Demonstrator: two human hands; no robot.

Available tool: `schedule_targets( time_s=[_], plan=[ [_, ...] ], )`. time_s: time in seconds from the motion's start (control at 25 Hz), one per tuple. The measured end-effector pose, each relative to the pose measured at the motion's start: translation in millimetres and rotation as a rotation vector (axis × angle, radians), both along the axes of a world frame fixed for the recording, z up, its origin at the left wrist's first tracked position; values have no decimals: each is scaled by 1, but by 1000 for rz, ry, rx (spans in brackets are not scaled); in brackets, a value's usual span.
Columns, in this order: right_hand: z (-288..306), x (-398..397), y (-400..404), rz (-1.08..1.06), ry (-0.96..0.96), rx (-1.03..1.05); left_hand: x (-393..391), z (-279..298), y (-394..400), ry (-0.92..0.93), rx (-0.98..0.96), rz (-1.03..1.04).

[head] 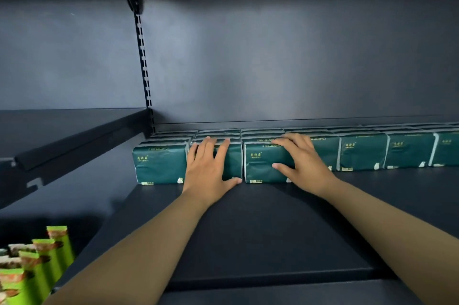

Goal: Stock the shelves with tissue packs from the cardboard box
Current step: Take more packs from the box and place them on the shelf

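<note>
Head view: both hands, left (207,170) and right (301,159), lie flat with fingers spread against green tissue packs (268,163).

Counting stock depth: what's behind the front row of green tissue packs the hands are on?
Behind the front row, tops of more packs show, reaching toward the back panel. Their faces and any gaps are covered. Left hand and right hand lie flat on front packs.

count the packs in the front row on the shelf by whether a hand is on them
Dark green plastic-wrapped tissue packs under the left hand: 1
Under the right hand: 1
Untouched: 5
Total: 7
</note>
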State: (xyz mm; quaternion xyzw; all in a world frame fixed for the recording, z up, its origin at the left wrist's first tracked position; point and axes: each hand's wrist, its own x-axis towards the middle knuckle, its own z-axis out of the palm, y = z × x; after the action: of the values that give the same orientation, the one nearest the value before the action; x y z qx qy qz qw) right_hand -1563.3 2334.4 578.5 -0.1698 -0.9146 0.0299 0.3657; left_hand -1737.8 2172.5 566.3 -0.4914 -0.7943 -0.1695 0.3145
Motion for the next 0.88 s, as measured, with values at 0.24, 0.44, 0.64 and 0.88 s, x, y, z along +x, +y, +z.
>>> schedule_targets(
  time_s=[0.24, 0.44, 0.64, 0.88],
  plan=[
    [8, 15, -19, -109, 20, 3, 13, 5, -14, 27, 18, -12],
    [15, 94, -54, -110, 104, -19, 63, 5, -55, -47, -18, -28],
    [-4, 204, -107, -158, 113, -72, 164, -9, -111, -111, 41, -85],
    [-62, 333, -158, -182, 21, -130, 298, -79, -157, -242, -45, -150]
  ],
)
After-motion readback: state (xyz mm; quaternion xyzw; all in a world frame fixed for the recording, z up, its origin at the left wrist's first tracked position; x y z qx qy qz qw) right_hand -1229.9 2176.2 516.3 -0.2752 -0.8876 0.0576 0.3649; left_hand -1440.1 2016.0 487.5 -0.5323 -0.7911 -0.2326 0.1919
